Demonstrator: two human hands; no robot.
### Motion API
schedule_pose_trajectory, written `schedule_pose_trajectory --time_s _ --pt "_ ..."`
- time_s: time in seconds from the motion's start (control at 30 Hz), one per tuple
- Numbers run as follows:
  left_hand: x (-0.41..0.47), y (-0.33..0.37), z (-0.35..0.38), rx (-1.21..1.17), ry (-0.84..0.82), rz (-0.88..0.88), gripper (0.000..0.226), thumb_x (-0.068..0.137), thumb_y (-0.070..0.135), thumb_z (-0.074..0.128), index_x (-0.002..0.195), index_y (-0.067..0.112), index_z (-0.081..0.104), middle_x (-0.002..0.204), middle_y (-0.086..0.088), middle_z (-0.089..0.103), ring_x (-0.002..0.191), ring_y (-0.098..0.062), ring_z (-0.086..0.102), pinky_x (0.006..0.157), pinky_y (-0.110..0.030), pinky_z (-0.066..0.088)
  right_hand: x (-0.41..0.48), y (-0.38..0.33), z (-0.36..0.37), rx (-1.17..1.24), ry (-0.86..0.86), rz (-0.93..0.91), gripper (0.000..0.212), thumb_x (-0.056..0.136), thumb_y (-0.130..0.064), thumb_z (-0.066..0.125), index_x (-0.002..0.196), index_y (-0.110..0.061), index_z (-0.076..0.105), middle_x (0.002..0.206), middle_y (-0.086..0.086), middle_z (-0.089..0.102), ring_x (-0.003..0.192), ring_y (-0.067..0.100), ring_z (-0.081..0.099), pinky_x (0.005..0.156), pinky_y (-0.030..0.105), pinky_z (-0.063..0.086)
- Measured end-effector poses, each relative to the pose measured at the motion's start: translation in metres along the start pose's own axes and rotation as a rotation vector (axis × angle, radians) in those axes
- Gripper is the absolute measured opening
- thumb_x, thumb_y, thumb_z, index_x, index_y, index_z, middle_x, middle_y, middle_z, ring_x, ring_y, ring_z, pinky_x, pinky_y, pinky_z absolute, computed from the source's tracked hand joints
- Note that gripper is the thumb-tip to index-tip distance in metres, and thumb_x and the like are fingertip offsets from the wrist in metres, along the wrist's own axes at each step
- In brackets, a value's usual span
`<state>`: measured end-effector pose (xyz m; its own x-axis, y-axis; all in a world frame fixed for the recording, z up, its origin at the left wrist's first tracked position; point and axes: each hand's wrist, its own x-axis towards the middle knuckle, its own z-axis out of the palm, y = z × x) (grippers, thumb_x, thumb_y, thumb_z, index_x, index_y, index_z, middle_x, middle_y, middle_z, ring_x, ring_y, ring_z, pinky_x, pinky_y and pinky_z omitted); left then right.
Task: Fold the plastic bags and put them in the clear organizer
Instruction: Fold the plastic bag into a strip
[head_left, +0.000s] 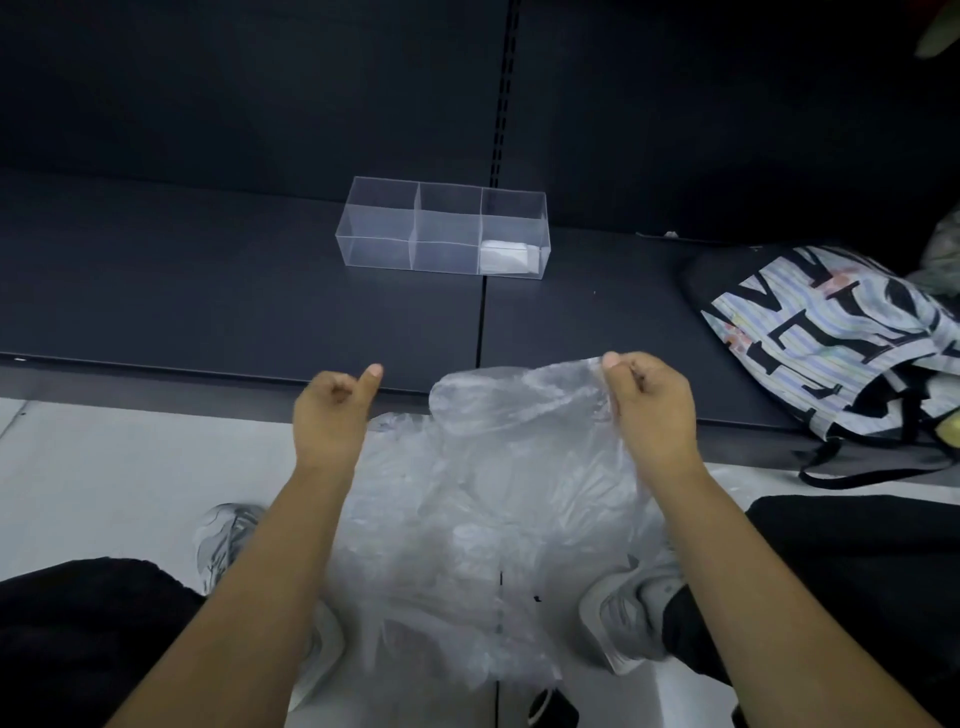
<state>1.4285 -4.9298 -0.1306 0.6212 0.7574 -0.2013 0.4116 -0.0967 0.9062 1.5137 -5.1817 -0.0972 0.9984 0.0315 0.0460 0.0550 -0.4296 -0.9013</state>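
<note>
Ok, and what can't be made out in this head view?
All in the head view:
The left hand: its curled fingers hide whether it pinches any clear film.
The plastic bag in the right hand: see-through layers overlap, so one bag or several is unclear.
The white folded bundle in the organizer: too small to count.
The printed tote: cut off by the right edge.

I wear black trousers (78, 639), one knee showing below and outward of my left hand (332, 415), the other of my right hand (652, 410). Grey-and-white trainers (623, 618) sit beneath my bare forearms (737, 561).
</note>
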Motion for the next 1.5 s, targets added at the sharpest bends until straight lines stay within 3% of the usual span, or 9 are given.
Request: schedule_pose_trajectory --time_s 0.13,0.23,0.43,0.7,0.83,0.97,1.3,1.43,1.5 --pt "-0.015 0.050 0.017 0.043 -0.425 0.346 0.034 0.083 0.056 0.062 0.106 0.031 0.061 0.109 0.016 0.061 0.102 0.006 0.055 0.086 -0.016 0.043 0.002 -0.022 0.017 -0.072 -0.217 -0.123 0.040 0.094 -0.026 0.058 0.065 0.000 0.050 0.056 0.005 0.044 0.054 0.011 0.039 0.055 0.029 0.035" --pt "-0.025 0.081 0.039 0.211 -0.796 0.356 0.037 0.076 0.052 0.073 0.102 0.026 0.069 0.097 0.011 0.072 0.093 0.000 0.065 0.082 -0.019 0.049 0.005 -0.036 0.033 -0.016 -0.333 -0.143 0.035 0.094 -0.028 0.059 0.069 -0.004 0.062 0.055 0.009 0.055 0.051 0.010 0.047 0.053 0.028 0.039" --pt "0.001 0.064 0.034 0.049 -0.560 0.197 0.020 0.087 0.030 0.069 0.072 0.017 0.071 0.058 0.002 0.068 0.053 -0.002 0.058 0.056 -0.009 0.045 0.050 -0.016 0.007 -0.168 -0.252 -0.061 0.030 0.091 -0.036 0.062 0.068 -0.016 0.067 0.062 -0.011 0.062 0.054 -0.002 0.052 0.055 0.010 0.039" --pt "0.051 0.027 0.041 -0.007 -0.176 -0.038 0.029 0.093 0.029 0.059 0.069 0.013 0.065 0.057 0.006 0.064 0.059 -0.011 0.057 0.068 -0.033 0.050 0.106 0.029 -0.034 -0.193 -0.048 0.119 0.029 0.094 -0.034 0.057 0.076 -0.012 0.065 0.056 0.002 0.053 0.049 0.012 0.048 0.063 0.033 0.046" --pt "0.078 0.009 0.056 -0.060 -0.085 -0.135 0.028 0.094 0.027 0.058 0.075 0.009 0.064 0.063 0.002 0.062 0.057 -0.013 0.053 0.059 -0.026 0.046 0.105 0.031 -0.017 0.029 -0.392 0.120 0.022 0.091 -0.042 0.058 0.107 -0.030 0.066 0.106 -0.015 0.063 0.093 -0.004 0.061 0.080 0.012 0.044" --pt "0.101 -0.006 0.070 -0.016 -0.038 -0.200 0.029 0.095 0.025 0.056 0.067 0.015 0.057 0.065 0.003 0.057 0.058 -0.012 0.049 0.052 -0.022 0.037 0.107 0.050 0.020 -0.107 -0.646 0.074 0.055 0.078 -0.024 0.078 0.123 -0.042 0.052 0.134 -0.012 0.033 0.122 0.001 0.042 0.099 0.018 0.033" --pt "0.161 -0.007 0.083 0.039 -0.079 -0.382 0.033 0.092 0.038 0.057 0.073 0.011 0.057 0.082 -0.008 0.061 0.092 -0.031 0.058 0.086 -0.034 0.045 0.154 0.083 0.079 -0.285 -0.560 -0.004 0.006 0.084 -0.014 0.072 0.088 -0.010 0.070 0.107 0.007 0.050 0.089 0.008 0.053 0.084 0.004 0.038" --pt "0.178 -0.003 0.083 -0.037 -0.120 -0.355 0.030 0.097 0.030 0.053 0.106 0.003 0.064 0.107 -0.015 0.064 0.107 -0.029 0.061 0.071 -0.016 0.048 0.177 0.079 0.061 -0.160 -0.659 0.194 0.022 0.094 -0.027 0.059 0.093 -0.007 0.069 0.111 0.012 0.061 0.107 0.023 0.058 0.101 0.028 0.039" --pt "0.188 -0.006 0.082 0.000 -0.100 -0.330 0.025 0.090 0.033 0.065 0.086 0.008 0.064 0.103 -0.017 0.065 0.106 -0.031 0.062 0.085 -0.027 0.052 0.190 0.075 0.045 0.015 -0.631 0.312 0.039 0.092 -0.038 0.057 0.085 0.000 0.064 0.089 0.019 0.064 0.091 0.030 0.062 0.099 0.039 0.046"
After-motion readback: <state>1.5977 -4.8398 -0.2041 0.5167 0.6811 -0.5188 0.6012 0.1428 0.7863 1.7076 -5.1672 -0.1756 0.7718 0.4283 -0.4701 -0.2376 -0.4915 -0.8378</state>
